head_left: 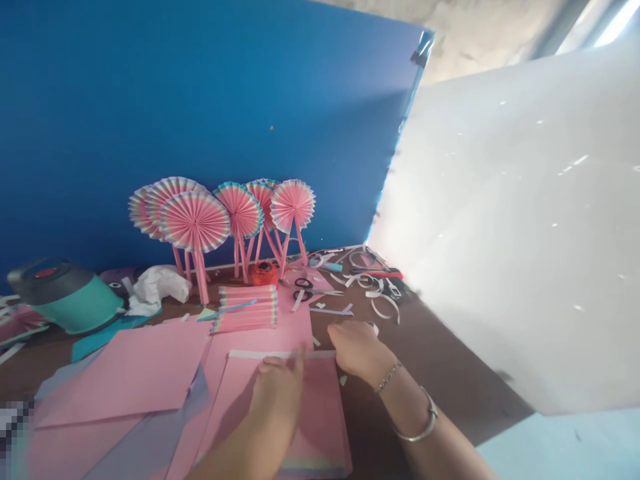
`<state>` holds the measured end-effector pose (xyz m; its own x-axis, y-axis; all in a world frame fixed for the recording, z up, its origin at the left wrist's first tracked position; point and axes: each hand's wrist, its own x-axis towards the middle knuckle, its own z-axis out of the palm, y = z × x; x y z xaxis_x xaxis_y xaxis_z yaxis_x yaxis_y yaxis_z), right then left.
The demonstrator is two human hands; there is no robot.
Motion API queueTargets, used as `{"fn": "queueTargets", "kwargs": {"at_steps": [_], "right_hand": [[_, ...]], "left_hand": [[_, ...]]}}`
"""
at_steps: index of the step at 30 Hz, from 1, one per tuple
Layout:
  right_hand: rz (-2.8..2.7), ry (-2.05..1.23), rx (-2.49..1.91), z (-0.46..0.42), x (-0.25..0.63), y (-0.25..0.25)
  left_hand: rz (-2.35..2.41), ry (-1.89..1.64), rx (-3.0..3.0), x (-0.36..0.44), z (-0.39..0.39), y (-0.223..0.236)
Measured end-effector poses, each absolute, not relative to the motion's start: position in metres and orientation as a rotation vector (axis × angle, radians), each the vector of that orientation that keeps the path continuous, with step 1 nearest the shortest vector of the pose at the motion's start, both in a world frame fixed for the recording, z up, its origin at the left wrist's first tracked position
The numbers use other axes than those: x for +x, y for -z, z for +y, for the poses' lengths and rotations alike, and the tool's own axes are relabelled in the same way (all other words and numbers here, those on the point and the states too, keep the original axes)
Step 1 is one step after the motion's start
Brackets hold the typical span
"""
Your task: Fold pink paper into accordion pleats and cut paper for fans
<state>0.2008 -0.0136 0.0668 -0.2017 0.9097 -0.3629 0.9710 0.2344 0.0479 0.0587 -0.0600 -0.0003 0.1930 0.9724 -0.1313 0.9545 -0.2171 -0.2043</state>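
A pink paper sheet [320, 427] lies on the brown table in front of me, its far edge bearing a narrow white strip [280, 354]. My left hand [277, 393] rests flat on the sheet, fingers stretched toward that edge. My right hand [357, 347], with bracelets on the wrist, is curled at the sheet's far right corner, pinching the edge. Just beyond lies a stack of folded pleated pink paper [247, 308].
Several pink paper fans on sticks [225, 217] lean against a blue board [200, 100]. A white board [525, 233] stands at right. Scissors [313, 292], paper strips [380, 297], an orange spool [265, 272], a teal jug [65, 293] and loose pink sheets [130, 373] crowd the table.
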Motion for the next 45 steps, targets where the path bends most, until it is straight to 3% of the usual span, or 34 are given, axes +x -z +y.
{"fn": "queueTargets", "kwargs": {"at_steps": [6, 13, 21, 29, 33, 36, 39, 45], "right_hand": [[2.362, 0.276, 1.759, -0.012, 0.203, -0.074], [2.647, 0.319, 1.702, -0.003, 0.208, -0.064], [2.836, 0.410, 1.671, 0.006, 0.212, -0.050], [2.940, 0.448, 1.663, 0.010, 0.211, -0.040], [3.031, 0.752, 1.693, 0.018, 0.216, -0.032], [2.997, 0.897, 1.954, 0.032, 0.218, -0.023], [2.743, 0.700, 2.264, 0.052, 0.213, -0.015], [2.569, 0.447, 2.142, 0.089, 0.186, -0.010]], "left_hand": [[-1.814, 0.140, -2.622, 0.043, -0.029, -0.043], [-2.083, 0.712, -3.277, 0.043, 0.017, -0.015], [-2.315, 1.018, -3.328, 0.034, 0.024, 0.002], [-2.305, 1.100, -3.305, 0.031, 0.029, 0.004], [-2.293, 1.074, -3.250, 0.034, 0.028, 0.009], [-2.309, 1.002, -3.267, 0.035, 0.024, 0.010], [-2.309, 0.954, -3.278, 0.036, 0.020, 0.008], [-2.348, 0.900, -3.237, 0.037, 0.020, 0.005]]}}
